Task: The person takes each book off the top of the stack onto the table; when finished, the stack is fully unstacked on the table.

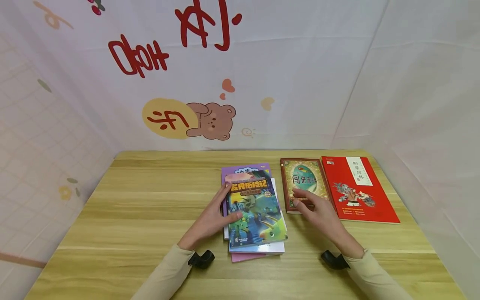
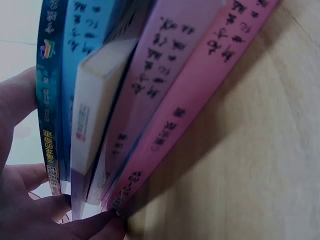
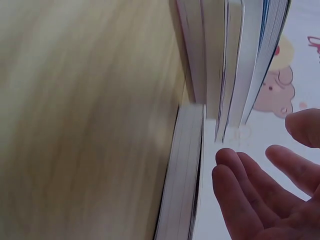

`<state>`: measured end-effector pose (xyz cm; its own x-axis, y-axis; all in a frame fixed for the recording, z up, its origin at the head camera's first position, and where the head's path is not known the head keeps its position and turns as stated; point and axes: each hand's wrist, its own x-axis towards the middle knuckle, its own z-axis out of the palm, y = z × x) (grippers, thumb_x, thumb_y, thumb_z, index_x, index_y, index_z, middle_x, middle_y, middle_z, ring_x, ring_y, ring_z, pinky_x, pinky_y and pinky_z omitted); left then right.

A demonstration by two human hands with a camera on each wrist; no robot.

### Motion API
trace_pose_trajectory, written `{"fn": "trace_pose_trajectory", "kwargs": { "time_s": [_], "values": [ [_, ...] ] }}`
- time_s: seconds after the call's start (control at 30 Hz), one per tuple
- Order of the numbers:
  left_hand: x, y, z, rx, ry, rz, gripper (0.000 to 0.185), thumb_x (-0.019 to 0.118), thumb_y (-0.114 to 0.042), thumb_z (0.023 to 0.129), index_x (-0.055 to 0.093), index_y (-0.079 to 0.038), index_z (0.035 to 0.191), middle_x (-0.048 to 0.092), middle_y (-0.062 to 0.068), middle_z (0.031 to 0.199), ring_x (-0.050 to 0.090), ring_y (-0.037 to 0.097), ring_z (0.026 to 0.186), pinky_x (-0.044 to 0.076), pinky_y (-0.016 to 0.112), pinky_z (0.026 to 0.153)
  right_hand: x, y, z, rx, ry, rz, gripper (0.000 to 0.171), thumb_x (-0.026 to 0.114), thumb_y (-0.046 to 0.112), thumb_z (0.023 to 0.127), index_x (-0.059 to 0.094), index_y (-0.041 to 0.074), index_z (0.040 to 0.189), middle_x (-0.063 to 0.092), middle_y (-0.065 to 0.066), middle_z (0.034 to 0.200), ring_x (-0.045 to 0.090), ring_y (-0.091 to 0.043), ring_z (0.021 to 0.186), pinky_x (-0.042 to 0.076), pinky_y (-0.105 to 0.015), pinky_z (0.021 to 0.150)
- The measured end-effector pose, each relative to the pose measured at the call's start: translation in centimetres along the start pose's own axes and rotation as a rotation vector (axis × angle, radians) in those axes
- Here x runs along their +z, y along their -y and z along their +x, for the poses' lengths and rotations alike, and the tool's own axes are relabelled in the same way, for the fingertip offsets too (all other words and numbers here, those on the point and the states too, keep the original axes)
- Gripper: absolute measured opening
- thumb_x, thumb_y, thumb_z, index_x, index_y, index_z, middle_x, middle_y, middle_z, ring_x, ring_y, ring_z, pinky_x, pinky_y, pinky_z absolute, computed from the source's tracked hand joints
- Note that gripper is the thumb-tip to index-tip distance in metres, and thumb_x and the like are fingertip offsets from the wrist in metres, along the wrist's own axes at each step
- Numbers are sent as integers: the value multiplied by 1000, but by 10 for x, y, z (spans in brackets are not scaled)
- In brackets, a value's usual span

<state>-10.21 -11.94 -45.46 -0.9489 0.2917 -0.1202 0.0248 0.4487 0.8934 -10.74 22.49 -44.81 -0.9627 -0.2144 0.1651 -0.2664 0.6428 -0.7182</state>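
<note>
A stack of several books [image 1: 256,212] lies at the table's middle, a green and blue comic cover on top. My left hand [image 1: 213,216] lies against the stack's left side, fingers straight along the spines and thumb on the top cover. The left wrist view shows the spines [image 2: 150,100] close up, with the fingers [image 2: 75,227] touching their lower ends. My right hand [image 1: 316,208] hovers with relaxed fingers over the near left corner of a brown and green book [image 1: 304,180], holding nothing. In the right wrist view its fingers [image 3: 260,190] are spread beside the page edges [image 3: 227,60].
A red book [image 1: 358,187] lies flat to the right of the brown one. The wooden table [image 1: 150,200] is enclosed by white cloth walls with a bear print at the back. Black wrist mounts [image 1: 202,258] sit at both cuffs.
</note>
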Motion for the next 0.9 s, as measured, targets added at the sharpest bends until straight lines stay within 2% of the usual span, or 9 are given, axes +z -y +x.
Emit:
{"fn": "trace_pose_trajectory", "kwargs": {
  "time_s": [0.2, 0.33, 0.43, 0.57, 0.63, 0.77, 0.9],
  "values": [
    [-4, 4, -2, 14, -11, -102, 96, 80, -39, 92, 21, -28, 167, 9, 4, 174, 19, 31, 157, 23, 47, 124, 10, 7, -1, -8, 63, 67, 43, 67, 22, 103, 62, 6, 142, 71, -13, 128, 71, -25, 107, 58, -46, 93],
    [-5, 5, -3, 31, -11, -162, 93, 80, -32, 94, 23, -27, 167, 7, 5, 174, 25, 32, 155, 30, 43, 122, 15, 12, -1, -9, 100, 108, 46, 67, 25, 103, 60, 8, 146, 69, -15, 131, 71, -26, 108, 58, -47, 94],
    [-7, 7, -4, 36, -15, -164, 90, 79, -31, 95, 25, -27, 166, 4, 8, 174, 25, 33, 155, 32, 45, 121, 19, 14, -1, -1, 124, 127, 49, 66, 27, 104, 57, 9, 148, 66, -17, 136, 70, -30, 111, 57, -50, 96],
    [-9, 8, -7, 23, -23, -131, 85, 77, -33, 95, 29, -30, 165, 6, 14, 173, 32, 38, 151, 39, 48, 117, 24, 18, -1, 31, 159, 145, 52, 66, 31, 104, 55, 12, 150, 62, -16, 142, 68, -31, 113, 55, -51, 98],
    [-11, 9, -9, 12, -25, -111, 83, 77, -35, 96, 31, -32, 164, 10, 14, 173, 38, 39, 147, 42, 48, 114, 26, 19, 0, 45, 173, 154, 52, 66, 33, 104, 55, 15, 151, 61, -14, 144, 68, -30, 111, 56, -50, 96],
    [-15, 12, -13, 8, -20, -83, 76, 75, -35, 97, 35, -33, 163, 31, 13, 166, 49, 35, 136, 45, 48, 112, 29, 21, 1, 37, 189, 158, 53, 67, 33, 103, 54, 16, 152, 60, -17, 143, 68, -31, 110, 58, -47, 93],
    [-19, 15, -17, 28, -6, -63, 69, 71, -35, 100, 40, -30, 161, 41, 10, 162, 46, 33, 142, 39, 49, 116, 32, 21, 3, 6, 208, 165, 57, 72, 30, 100, 54, 15, 152, 59, -19, 140, 68, -33, 110, 60, -45, 91]
  ]
}}
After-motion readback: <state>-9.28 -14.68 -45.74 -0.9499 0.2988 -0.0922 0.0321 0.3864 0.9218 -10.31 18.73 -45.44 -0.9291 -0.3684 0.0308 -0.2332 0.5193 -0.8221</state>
